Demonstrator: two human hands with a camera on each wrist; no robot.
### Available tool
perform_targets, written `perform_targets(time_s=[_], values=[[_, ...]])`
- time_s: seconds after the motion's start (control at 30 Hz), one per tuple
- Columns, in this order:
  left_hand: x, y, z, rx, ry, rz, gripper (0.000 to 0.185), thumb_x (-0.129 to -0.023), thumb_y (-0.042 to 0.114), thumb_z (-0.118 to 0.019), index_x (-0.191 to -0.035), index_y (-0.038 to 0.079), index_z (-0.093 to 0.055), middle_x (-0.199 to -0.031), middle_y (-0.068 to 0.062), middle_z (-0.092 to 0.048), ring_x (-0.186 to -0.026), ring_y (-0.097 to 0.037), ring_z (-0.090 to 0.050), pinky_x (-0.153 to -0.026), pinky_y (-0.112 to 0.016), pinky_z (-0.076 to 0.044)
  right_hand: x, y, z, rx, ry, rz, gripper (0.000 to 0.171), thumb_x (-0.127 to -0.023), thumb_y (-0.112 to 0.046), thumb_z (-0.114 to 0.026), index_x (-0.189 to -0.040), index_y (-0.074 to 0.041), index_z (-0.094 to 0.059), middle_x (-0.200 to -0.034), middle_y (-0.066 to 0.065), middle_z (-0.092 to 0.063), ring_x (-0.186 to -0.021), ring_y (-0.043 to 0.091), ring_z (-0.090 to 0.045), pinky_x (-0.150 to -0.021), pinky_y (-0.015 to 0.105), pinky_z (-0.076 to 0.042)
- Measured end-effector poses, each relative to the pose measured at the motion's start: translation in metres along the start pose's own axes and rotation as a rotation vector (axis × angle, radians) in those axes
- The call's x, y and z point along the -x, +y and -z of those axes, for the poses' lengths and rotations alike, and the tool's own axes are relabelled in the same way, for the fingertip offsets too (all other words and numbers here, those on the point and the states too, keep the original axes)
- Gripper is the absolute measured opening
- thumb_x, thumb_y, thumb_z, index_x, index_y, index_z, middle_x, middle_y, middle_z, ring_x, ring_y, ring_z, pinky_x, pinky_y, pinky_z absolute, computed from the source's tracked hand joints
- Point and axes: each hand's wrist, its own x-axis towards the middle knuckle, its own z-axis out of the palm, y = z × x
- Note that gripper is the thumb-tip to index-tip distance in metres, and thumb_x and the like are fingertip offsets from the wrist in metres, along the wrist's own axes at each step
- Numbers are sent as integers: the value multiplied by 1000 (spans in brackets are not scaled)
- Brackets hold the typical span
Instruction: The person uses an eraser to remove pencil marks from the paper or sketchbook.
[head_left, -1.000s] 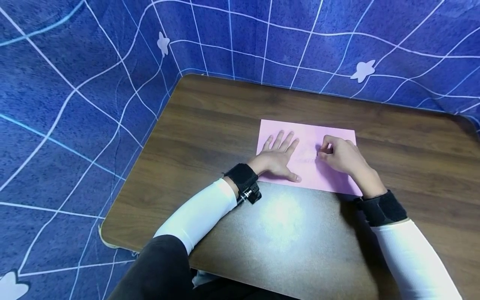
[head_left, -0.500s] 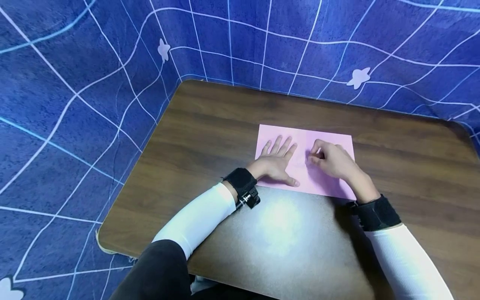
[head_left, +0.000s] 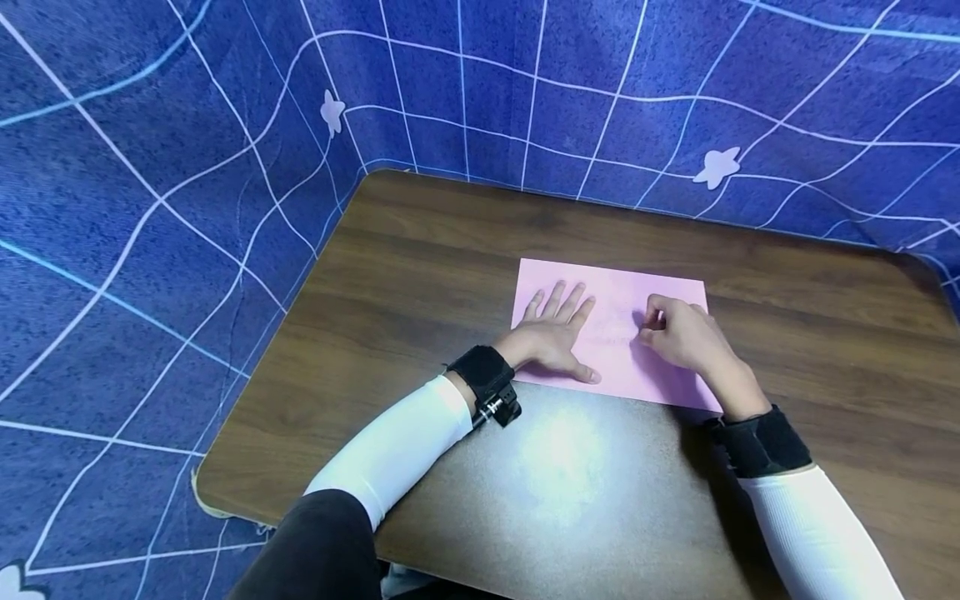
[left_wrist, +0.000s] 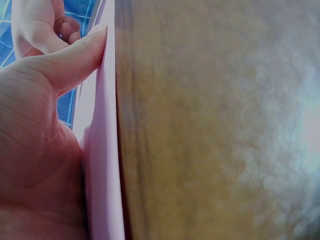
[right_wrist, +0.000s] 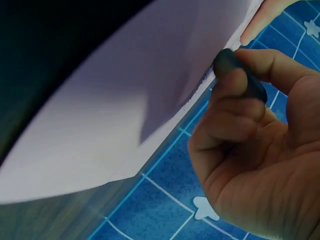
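A sheet of pink paper lies on the wooden table, with faint marks near its middle. My left hand rests flat on its left part, fingers spread and thumb along the near edge. In the left wrist view the thumb presses at the paper's edge. Over the right half of the sheet, my right hand pinches a small dark eraser between thumb and curled fingers. The eraser's end is right at the paper's surface, and dark crumbs lie beside it in the right wrist view.
The brown wooden table reaches around the paper, with a bright glare on its near part. A blue curtain with white lines and stars hangs along the back and left edges. Black straps hold cameras on both wrists.
My right hand has slid left across the paper with the eraser, then back right. The left hand stays spread on the sheet. The head view has tilted slightly up.
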Motion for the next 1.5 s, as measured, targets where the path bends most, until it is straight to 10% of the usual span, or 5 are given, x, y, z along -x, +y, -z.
perform_targets(time_s=[0.5,1.1,1.5], values=[[0,-2,0,-27,-10,25,127,-79,85,-58,-163,25,17,-167,2,34,-155,-24,31,-128,-51,13,-8,-32,-11,-62,-45,153,11,-92,-15,-73,-94,-12,-63,-72,2,-69,-67,19,-58,-64,35,-43],[-1,0,-1,4,-26,23,129,-79,83,-60,-162,25,20,-166,3,37,-153,-24,36,-126,-50,20,0,-10,-2,56,-19,-29,11,-85,-14,-68,-81,-14,-57,-75,6,-62,-74,30,-58,-53,35,-38],[-2,0,-1,-15,-26,19,129,-79,86,-58,-161,26,21,-164,4,39,-152,-23,37,-127,-50,18,-6,-37,-15,-45,-53,86,9,-93,-16,-71,-97,-12,-64,-80,7,-73,-77,28,-66,-69,44,-50]])
